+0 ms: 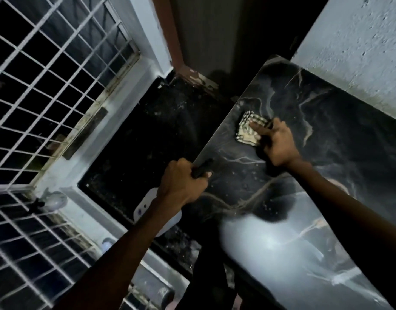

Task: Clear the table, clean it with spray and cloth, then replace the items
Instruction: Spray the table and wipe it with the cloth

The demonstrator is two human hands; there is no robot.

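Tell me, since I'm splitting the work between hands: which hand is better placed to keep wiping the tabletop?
The right hand: it already presses the cloth flat on the dark marble table. The left hand is busy gripping the spray bottle at the table's edge.

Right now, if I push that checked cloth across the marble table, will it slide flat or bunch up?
The checked cloth looks thin and soft, so it is probably floppy and light. The right hand presses it with straight fingers, so it should slide under that pressure. The marble table looks glossy, so the free edges may fold or bunch.
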